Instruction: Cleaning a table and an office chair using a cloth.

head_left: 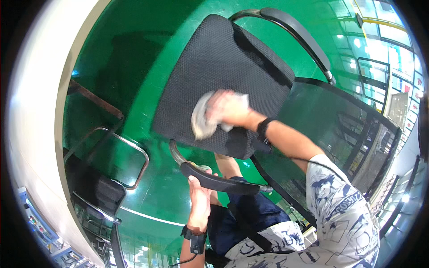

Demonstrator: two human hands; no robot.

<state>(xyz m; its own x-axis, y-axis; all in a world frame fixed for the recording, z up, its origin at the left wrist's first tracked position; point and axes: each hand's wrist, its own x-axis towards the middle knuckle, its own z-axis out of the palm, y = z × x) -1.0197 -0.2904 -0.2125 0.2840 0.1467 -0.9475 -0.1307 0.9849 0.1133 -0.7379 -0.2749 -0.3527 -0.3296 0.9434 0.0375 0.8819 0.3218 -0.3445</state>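
A black office chair with a textured seat (205, 58) stands in front of me, its mesh backrest (339, 125) to the right. On the near part of the seat my right hand (228, 109) presses a whitish cloth (203, 118) against the fabric; hand and cloth are smeared by motion. My left hand (199, 190) grips the front end of the near armrest (219, 181), thumb on its side and the other fingers partly hidden behind it. The far armrest (297, 33) arches over the seat's other side.
A second black chair (100, 192) with a chrome frame stands at the left, beside a large pale table (40, 89) whose edge curves along that side. The floor (147, 94) is glossy green. My legs (254, 207) are close to the near armrest.
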